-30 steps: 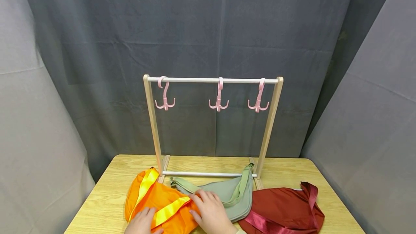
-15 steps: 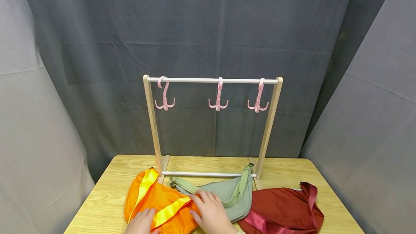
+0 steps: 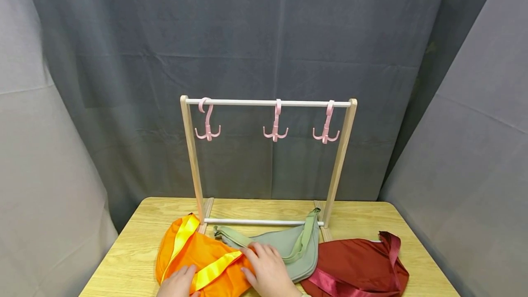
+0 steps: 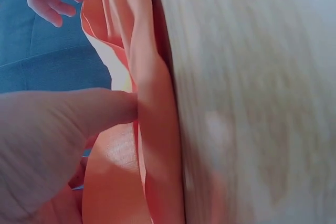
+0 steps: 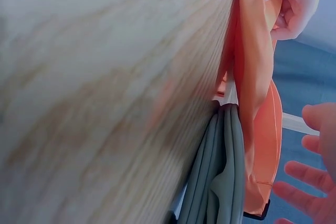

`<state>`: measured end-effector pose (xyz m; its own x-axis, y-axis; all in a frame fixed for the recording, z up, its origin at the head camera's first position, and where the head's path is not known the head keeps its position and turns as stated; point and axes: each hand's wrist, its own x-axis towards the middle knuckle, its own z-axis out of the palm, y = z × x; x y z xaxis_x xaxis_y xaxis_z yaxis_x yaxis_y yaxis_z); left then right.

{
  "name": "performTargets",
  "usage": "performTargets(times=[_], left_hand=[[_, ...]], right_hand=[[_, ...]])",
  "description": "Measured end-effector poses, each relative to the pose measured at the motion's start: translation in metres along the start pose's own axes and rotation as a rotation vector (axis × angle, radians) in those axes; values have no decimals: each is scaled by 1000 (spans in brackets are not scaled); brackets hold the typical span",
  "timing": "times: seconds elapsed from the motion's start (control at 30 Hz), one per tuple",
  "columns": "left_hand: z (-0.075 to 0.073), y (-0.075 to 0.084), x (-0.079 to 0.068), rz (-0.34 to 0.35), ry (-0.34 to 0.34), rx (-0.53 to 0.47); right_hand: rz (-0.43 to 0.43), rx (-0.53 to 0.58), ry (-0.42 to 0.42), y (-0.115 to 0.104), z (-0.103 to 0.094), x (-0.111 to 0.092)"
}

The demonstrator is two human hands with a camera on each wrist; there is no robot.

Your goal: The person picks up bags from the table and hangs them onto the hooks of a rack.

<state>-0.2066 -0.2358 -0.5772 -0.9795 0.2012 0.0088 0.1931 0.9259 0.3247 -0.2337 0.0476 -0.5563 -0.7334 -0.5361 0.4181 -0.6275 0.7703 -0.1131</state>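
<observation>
An orange bag [image 3: 204, 247] with yellow straps lies on the table at the left. My left hand [image 3: 178, 283] is at its near part; in the left wrist view the thumb [image 4: 113, 109] presses into the orange fabric, fingers curled on the other side. In the right wrist view that hand [image 5: 300, 4] pinches the bag. My right hand [image 3: 270, 272] is over the orange bag's right end, fingers spread and relaxed, holding nothing; the right wrist view shows its fingers [image 5: 310, 177] apart from the fabric. A sage green bag [image 3: 304, 262] lies just beyond, partly hidden by this hand.
A dark red bag [image 3: 350, 260] lies at the right, touching the green one. Behind stands a wooden rack [image 3: 341, 159] with a white bar [image 3: 243, 102]. Pink hooks hang from it: left [image 3: 208, 123], middle [image 3: 276, 123] and right [image 3: 327, 123]. Grey curtains [image 3: 165, 35] surround the table.
The head view has shifted very slightly. Both hands and all the bags stay in the same places.
</observation>
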Motion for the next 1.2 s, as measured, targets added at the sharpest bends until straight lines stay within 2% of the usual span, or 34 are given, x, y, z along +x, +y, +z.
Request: performTargets(times=[0.5, 0.73, 0.87, 1.1, 1.2], left_hand=[[-4, 5, -3, 13, 31, 49], [-15, 12, -3, -9, -10, 56], [-20, 16, -5, 10, 40, 67], [-25, 23, -11, 43, 165, 108], [-27, 26, -13, 49, 195, 111]], right_hand=[[-7, 2, 15, 0, 2, 0], [-7, 7, 7, 0, 1, 1], [-15, 13, 9, -1, 0, 0], [-62, 12, 40, -2, -3, 1], [-86, 19, 55, -3, -4, 1]])
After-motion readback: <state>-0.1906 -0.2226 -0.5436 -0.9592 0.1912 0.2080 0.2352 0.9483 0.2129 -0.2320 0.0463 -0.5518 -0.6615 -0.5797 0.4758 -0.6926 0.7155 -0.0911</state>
